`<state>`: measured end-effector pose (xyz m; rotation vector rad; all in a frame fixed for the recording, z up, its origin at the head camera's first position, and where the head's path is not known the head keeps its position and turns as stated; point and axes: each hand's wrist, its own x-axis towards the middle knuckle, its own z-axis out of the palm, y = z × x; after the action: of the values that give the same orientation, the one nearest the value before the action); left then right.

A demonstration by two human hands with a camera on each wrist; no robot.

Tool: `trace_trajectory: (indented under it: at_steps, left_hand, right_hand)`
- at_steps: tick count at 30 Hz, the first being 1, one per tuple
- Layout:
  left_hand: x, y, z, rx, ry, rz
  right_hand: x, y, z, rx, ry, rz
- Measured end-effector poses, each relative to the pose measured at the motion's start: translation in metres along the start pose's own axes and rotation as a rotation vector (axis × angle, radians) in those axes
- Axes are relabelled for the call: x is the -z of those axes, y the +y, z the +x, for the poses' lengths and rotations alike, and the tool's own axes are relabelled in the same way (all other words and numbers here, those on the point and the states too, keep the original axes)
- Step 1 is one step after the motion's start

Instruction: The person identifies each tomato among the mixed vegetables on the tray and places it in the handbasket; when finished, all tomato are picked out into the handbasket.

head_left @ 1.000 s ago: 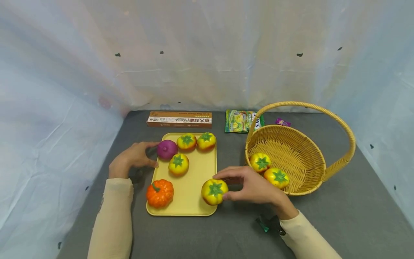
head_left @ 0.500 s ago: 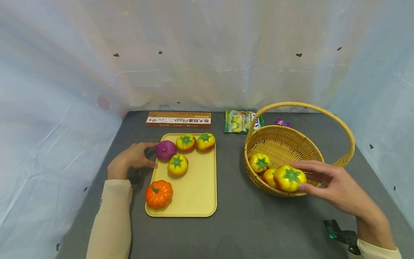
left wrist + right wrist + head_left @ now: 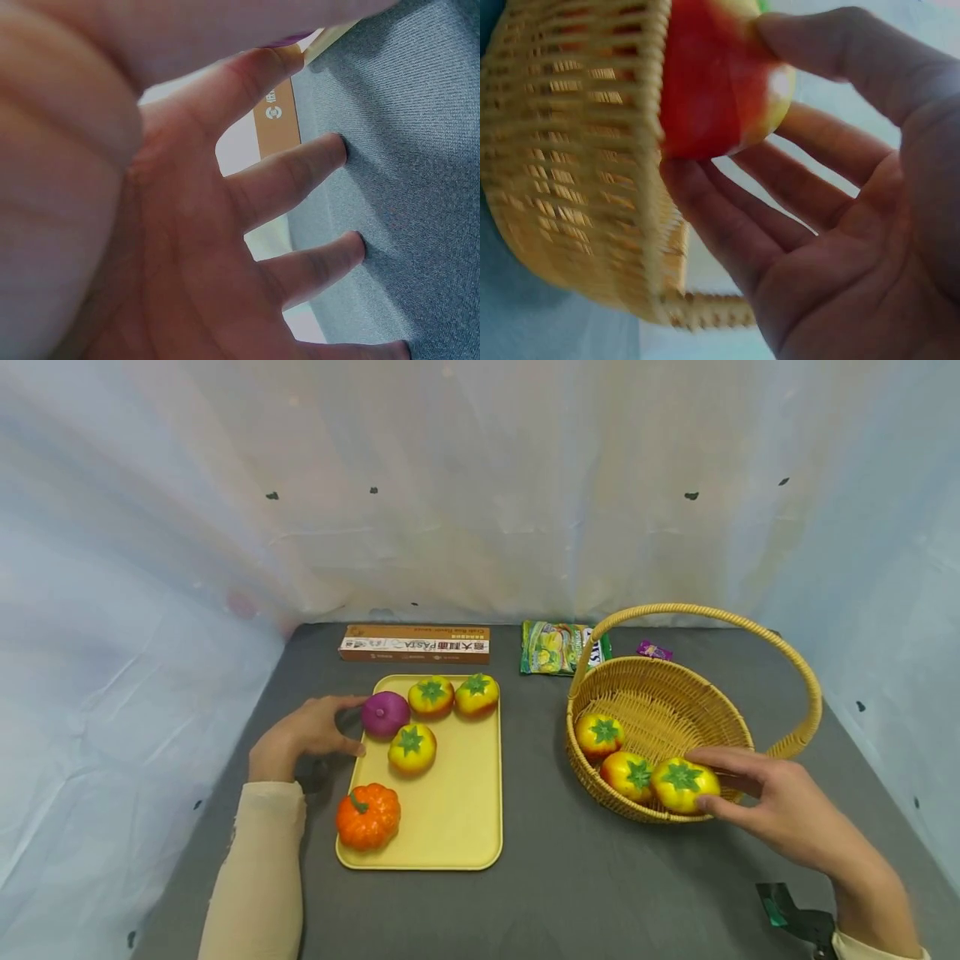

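Note:
My right hand (image 3: 780,810) pinches a yellow-red persimmon (image 3: 681,783) between thumb and fingers at the near rim of the wicker basket (image 3: 738,714). Two more persimmons lie inside, one (image 3: 628,775) right beside the held one, the other (image 3: 599,736) farther left. In the right wrist view the held persimmon's red underside (image 3: 712,82) is partly behind the rim. My left hand (image 3: 309,731) rests at the left edge of the yellow tray (image 3: 450,827), its spread fingertips on the table, near a purple round onion-like thing (image 3: 386,714). Three persimmons (image 3: 412,749) and an orange pumpkin (image 3: 368,817) sit on the tray.
A pasta box (image 3: 415,644) lies behind the tray. Along the back are a green snack bag (image 3: 553,648) and a small purple packet (image 3: 654,650). The basket's tall handle (image 3: 780,647) arches above it. Pale hanging sheets enclose the grey table (image 3: 540,877).
My right hand has carried the persimmon from the tray's right edge to the basket, lowering it in at the near side. My left hand has stayed in place.

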<state>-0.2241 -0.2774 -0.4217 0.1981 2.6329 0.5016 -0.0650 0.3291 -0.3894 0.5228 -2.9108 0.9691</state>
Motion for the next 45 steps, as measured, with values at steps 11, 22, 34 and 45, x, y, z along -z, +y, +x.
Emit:
trace_trajectory:
  at_steps: [11, 22, 34, 45]
  left_hand:
    - [-0.001, -0.001, 0.001, 0.013, 0.001, -0.005]
    - [-0.008, -0.001, -0.002, -0.012, 0.012, -0.005]
    - [-0.002, 0.001, 0.002, -0.009, 0.026, 0.002]
    - [-0.003, 0.001, 0.0, -0.008, 0.021, 0.01]
  right_hand:
    - [-0.031, -0.009, 0.024, -0.004, -0.055, 0.16]
    - [-0.034, -0.013, 0.027, -0.025, -0.042, 0.066]
    - [-0.06, -0.066, 0.096, 0.21, 0.035, 0.386]
    - [-0.096, -0.113, 0.192, 0.277, -0.096, 0.594]
